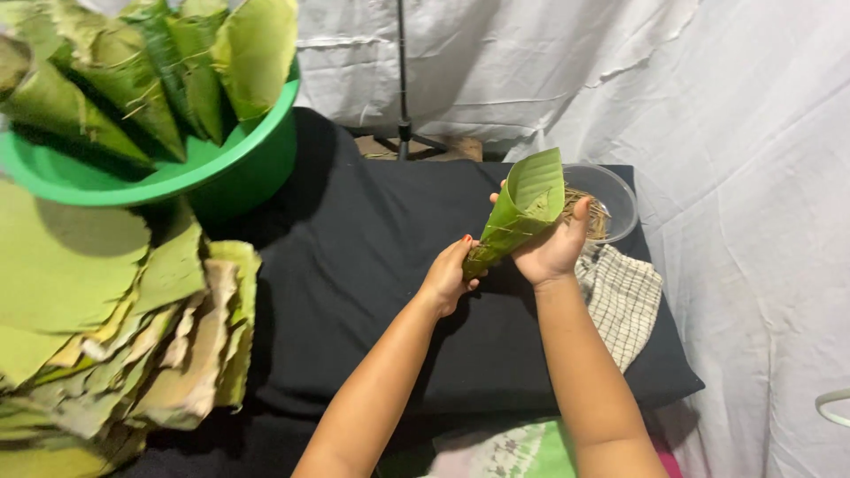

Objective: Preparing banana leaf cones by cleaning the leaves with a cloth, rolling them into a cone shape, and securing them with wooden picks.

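Holding a green leaf cone (518,215) between both hands above a black cloth (354,265). Cone's long axis running on a diagonal, from the narrow tip at lower left up to the wide open mouth at upper right; mouth pointing up and away from the wearer, tip pointing down toward the left wrist. Left hand (447,276) closing around the pointed lower end, fingers curling narrowly about the tip, a painted nail showing on top, tip poking out just beside the thumb side. Right hand (553,246) cupping the cone's upper body from beneath and behind, thumb lying up along the right edge of the mouth, remaining fingers wrapping behind the leaf and mostly hidden, only fingertips peeking at the far left rim. Both hands gripping, neither spreading wide. Cone sitting between the two hands, rim standing clear above the right-hand fingers. Just beyond the right thumb, resting a clear bowl (620,190) with thin dry sticks (589,212) inside. Below the right wrist, lying a checked cloth (624,301), touching the bowl's near side. Well off to the left of the left-hand fingers, standing a green basin (230,168) packed with more rolled leaf cones (133,80), and below it a stack of flat leaf pieces (106,327). White sheeting (735,133) hanging behind and to the right.
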